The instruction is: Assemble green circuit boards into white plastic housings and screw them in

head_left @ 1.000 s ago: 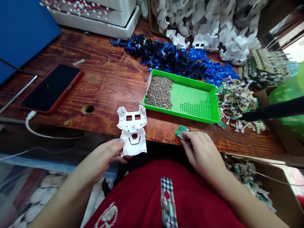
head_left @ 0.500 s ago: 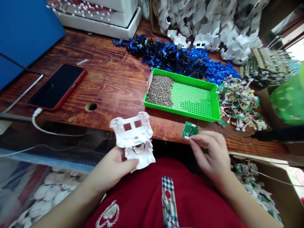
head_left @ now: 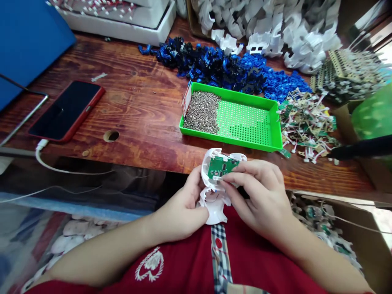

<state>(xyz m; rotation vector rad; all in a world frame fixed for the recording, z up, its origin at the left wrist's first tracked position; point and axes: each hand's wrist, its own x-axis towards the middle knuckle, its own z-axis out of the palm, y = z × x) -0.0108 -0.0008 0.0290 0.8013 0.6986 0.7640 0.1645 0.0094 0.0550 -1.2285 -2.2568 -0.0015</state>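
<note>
At the near edge of a brown wooden desk [head_left: 137, 110], just above the person's red-shirted lap, a small green circuit board [head_left: 222, 167] lies pressed into the hollow of a white moulded plastic shell [head_left: 214, 204]. The right hand [head_left: 260, 196] pinches the board between thumb and fingers, closed on its right edge, while the left hand [head_left: 183, 208] wraps the shell from the left side, thumb curled against its rim. Both hands meet over the piece, fingers touching.

Just beyond them on the desk sits a bright green perforated plastic tray [head_left: 245, 122], a heap of small silver screws [head_left: 200, 112] filling its left end. To the tray's right lies a tangle of green boards with white wires [head_left: 306, 126]; behind it, a spread of blue and black plastic parts [head_left: 220, 67], and farther back a mound of white plastic shells [head_left: 275, 24]. Well to the left, a red-cased smartphone [head_left: 65, 110] rests face up, a white cable [head_left: 61, 167] plugged into its near end. A round hole [head_left: 111, 135] shows in the desk between phone and tray.
</note>
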